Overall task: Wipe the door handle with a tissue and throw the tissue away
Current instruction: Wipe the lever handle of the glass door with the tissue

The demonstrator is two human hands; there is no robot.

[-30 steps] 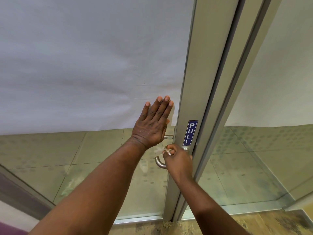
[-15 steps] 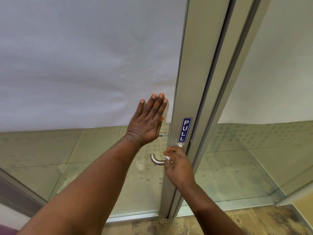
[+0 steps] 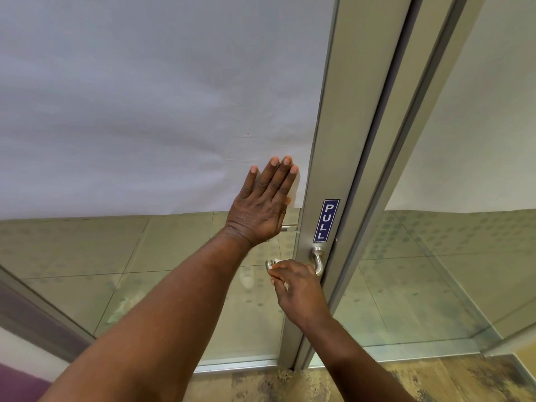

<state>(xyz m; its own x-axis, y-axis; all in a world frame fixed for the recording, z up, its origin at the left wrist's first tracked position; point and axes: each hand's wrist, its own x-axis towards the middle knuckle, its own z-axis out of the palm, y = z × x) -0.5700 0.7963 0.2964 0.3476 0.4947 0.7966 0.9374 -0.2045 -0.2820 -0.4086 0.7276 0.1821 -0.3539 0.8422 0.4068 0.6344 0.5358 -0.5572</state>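
A silver lever door handle is mounted on the metal frame of a glass door, just below a blue PULL sticker. My right hand is closed around a small white tissue, pressed against the free left end of the lever; only a scrap of the tissue shows past my fingers. My left hand lies flat with fingers together against the white-covered glass pane, above and left of the handle, holding nothing.
The door's metal frame runs upward beside a second glass panel on the right. White paper covers the upper glass. A worn patterned floor shows at the bottom, and a purple-trimmed wall at the lower left.
My right hand with the tissue has slid left along the lever, from its base near the frame to its free end. The left hand has stayed flat on the glass.
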